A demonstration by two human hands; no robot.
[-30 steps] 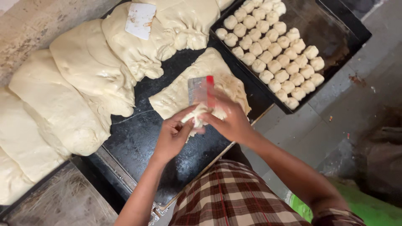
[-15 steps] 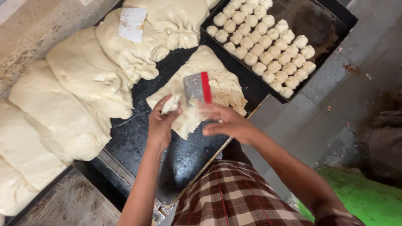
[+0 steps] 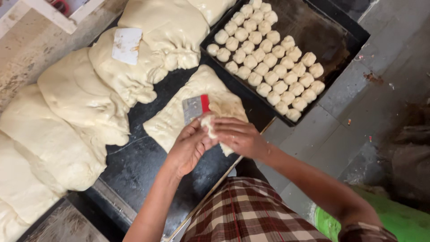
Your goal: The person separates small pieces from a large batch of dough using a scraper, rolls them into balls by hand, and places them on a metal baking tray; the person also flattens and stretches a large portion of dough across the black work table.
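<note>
1. The left hand [image 3: 188, 148] and the right hand [image 3: 237, 136] are meeting over the black worktop [image 3: 139, 166], both closing their fingers on a small piece of dough [image 3: 208, 124] that is sitting between them, thumb side up.
2. The right hand is also gripping a metal scraper with a red handle [image 3: 197, 106], whose blade is standing up just beyond the fingers; how it is being pinched is hard to make out.
3. A flat sheet of dough [image 3: 179, 116] is lying directly under and beyond both hands, with part of it disappearing beneath them.
4. Further out on the right hand's side, a dark baking tray [image 3: 331, 40] is holding rows of small dough balls [image 3: 268, 58], well apart from the hands.
5. On the left hand's side and beyond, big soft mounds of dough [image 3: 76, 103] are piling along the worktop; a pale rectangular card [image 3: 126, 45] is resting on one of them, beyond the left hand, and no marks are showing on it.
6. The mounds nearest the picture's left edge are being cut off by the frame, and the tray's far corner is running out of view at the top.
7. Near the person, a checked cloth [image 3: 251, 215] is covering the lap below the forearms.
</note>
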